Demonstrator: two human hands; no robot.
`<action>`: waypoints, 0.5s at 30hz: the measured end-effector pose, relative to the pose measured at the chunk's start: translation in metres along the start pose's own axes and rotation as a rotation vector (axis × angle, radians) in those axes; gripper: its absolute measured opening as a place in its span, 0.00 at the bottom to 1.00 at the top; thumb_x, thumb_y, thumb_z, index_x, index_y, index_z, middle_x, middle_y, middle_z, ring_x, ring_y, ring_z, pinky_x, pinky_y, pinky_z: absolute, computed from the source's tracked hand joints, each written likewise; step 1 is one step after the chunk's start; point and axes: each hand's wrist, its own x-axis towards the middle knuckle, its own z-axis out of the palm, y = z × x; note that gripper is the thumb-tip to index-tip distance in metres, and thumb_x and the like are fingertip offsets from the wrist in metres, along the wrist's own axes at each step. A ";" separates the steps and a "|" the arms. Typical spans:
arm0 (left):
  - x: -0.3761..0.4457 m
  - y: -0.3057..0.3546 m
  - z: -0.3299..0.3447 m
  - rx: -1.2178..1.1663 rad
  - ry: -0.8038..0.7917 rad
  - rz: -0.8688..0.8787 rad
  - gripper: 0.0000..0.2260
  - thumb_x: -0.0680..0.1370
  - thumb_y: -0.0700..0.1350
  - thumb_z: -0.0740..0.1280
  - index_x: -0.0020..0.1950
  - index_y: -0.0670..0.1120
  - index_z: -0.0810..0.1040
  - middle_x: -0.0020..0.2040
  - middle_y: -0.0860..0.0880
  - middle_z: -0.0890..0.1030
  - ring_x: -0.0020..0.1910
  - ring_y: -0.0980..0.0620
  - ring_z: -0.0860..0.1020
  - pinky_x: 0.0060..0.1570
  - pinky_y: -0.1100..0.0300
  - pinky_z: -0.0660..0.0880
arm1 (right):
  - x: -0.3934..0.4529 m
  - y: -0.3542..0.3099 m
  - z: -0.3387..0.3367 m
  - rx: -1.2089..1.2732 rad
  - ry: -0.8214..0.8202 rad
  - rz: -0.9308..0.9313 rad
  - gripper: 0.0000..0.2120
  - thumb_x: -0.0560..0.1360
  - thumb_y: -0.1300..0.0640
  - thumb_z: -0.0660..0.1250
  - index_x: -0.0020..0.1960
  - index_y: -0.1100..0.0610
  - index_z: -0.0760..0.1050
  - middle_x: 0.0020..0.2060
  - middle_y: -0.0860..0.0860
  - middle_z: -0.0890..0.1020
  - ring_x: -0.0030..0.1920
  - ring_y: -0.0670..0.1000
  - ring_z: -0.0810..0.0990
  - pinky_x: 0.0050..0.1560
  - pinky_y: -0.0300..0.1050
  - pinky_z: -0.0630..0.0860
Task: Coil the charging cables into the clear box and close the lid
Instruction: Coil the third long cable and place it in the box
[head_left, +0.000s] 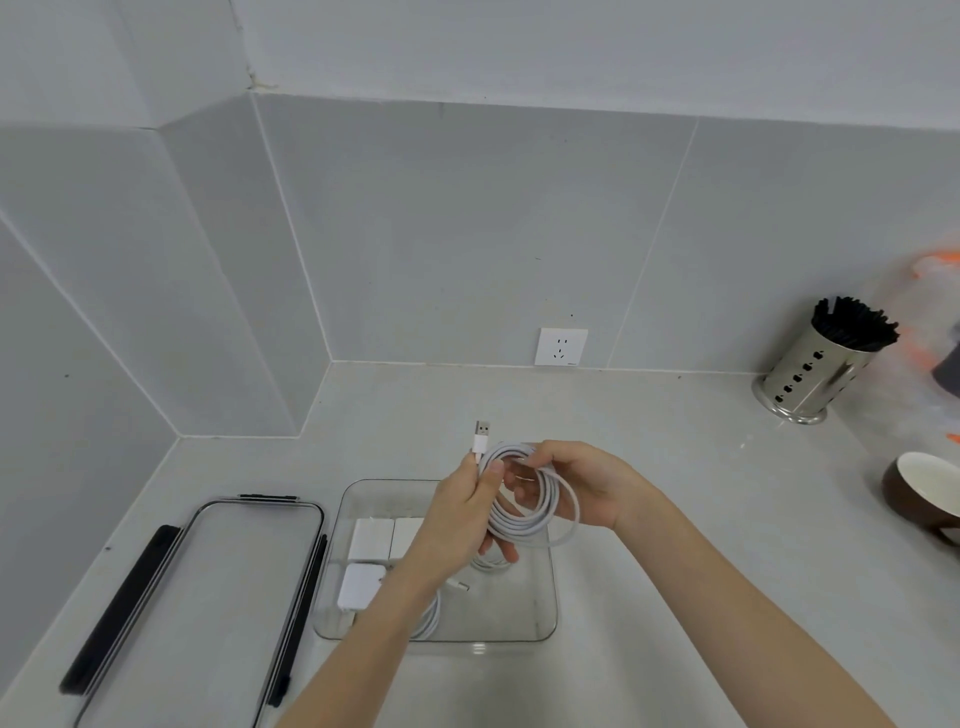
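Left hand (462, 512) & right hand (582, 488) both grip the white USB cable coil (535, 499), likely keeping loops tidy, w/ clear box (540, 623) just under them.

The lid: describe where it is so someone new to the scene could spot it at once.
Start at the grey counter in the tiled corner and find the clear box under the hands. The lid lies flat on the counter just left of the box. It is the only flat clear panel with a dark rim and black clips along its edges, and nothing lies on it.
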 end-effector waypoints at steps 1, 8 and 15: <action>-0.001 0.001 0.000 0.005 -0.006 0.006 0.14 0.81 0.48 0.54 0.50 0.36 0.69 0.24 0.49 0.75 0.17 0.54 0.74 0.19 0.61 0.65 | 0.001 -0.001 -0.001 0.023 0.021 -0.017 0.12 0.66 0.63 0.63 0.48 0.66 0.75 0.34 0.57 0.82 0.33 0.51 0.81 0.36 0.41 0.80; -0.008 -0.001 0.010 -0.076 -0.144 0.007 0.11 0.81 0.47 0.55 0.41 0.43 0.65 0.31 0.43 0.81 0.20 0.49 0.76 0.18 0.62 0.62 | 0.014 -0.007 -0.003 0.088 0.399 -0.309 0.05 0.73 0.71 0.63 0.45 0.66 0.77 0.39 0.59 0.80 0.35 0.52 0.79 0.38 0.40 0.80; -0.012 -0.005 0.015 -0.060 -0.171 -0.037 0.11 0.81 0.48 0.54 0.44 0.42 0.67 0.30 0.45 0.79 0.20 0.50 0.77 0.17 0.65 0.62 | -0.003 -0.030 -0.017 0.107 0.490 -0.519 0.12 0.76 0.69 0.62 0.57 0.59 0.70 0.42 0.56 0.81 0.35 0.50 0.80 0.31 0.41 0.80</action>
